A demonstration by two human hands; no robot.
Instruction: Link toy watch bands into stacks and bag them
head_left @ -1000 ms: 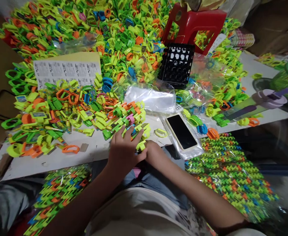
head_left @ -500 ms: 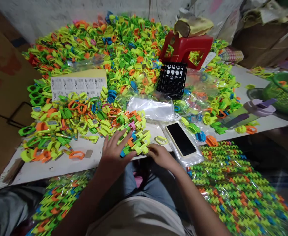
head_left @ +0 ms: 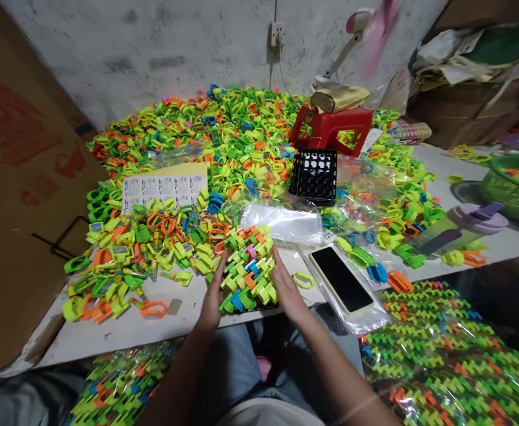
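The dense block of interlocking plastic pieces sits on the near edge of the pale surface, between the person's two hands. It is mostly yellow and green, with some orange, blue and one pink piece. A dark rim shows under its near side.

The left hand lies along the block's left side, its fingers nearly straight and close together, pointing away from the body. The right hand mirrors it on the right side, fingers likewise extended and narrow. The fingers of both hands hold the block from its sides; its top is uncovered. The fingertips reach toward the far part of the block, and the undersides of the hands are hidden.

Just right of the right hand lies a loose yellow piece, then a phone on clear plastic. Beyond the block are flat clear bags and an upright black basket. Loose plastic pieces are heaped behind and to the left, around a sheet of labels.
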